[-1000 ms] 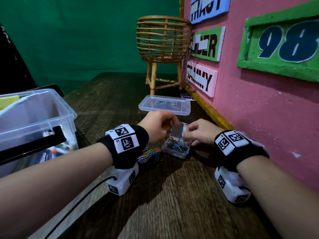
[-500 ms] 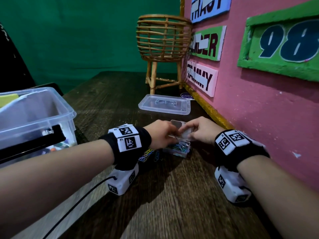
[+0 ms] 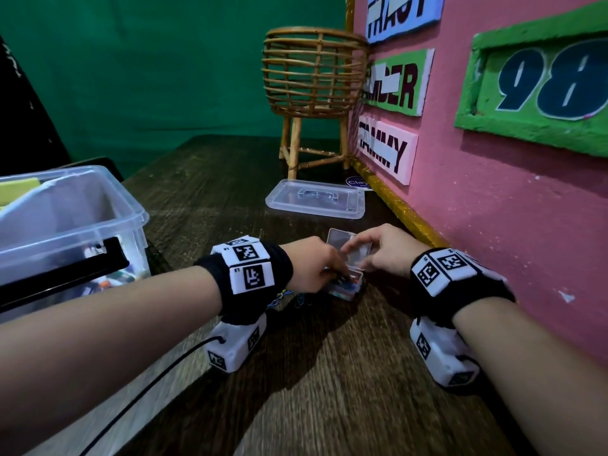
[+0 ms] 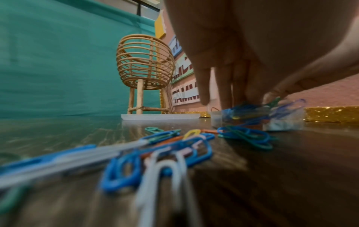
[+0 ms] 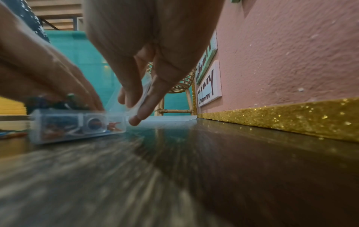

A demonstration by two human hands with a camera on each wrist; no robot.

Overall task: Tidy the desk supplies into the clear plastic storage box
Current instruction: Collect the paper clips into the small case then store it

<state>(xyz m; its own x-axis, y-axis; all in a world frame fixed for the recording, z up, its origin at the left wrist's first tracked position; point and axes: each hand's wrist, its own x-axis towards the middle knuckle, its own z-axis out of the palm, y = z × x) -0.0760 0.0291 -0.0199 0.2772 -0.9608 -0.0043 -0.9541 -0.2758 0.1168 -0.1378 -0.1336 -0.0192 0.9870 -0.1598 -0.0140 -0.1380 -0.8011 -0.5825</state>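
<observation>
Middle of frame: small clear paper clip case (image 3: 346, 282) on the wooden desk (image 3: 329, 390). Left hand (image 3: 312, 264) pinching clips into it; right hand (image 3: 381, 250) gripping its raised lid (image 3: 352, 246). Clear storage box (image 3: 82, 205) far left.

I count two clear boxes, big (image 3: 98, 205) and small (image 3: 345, 284), one loose lid (image 3: 316, 200), one basket (image 3: 312, 70), three name signs.
</observation>
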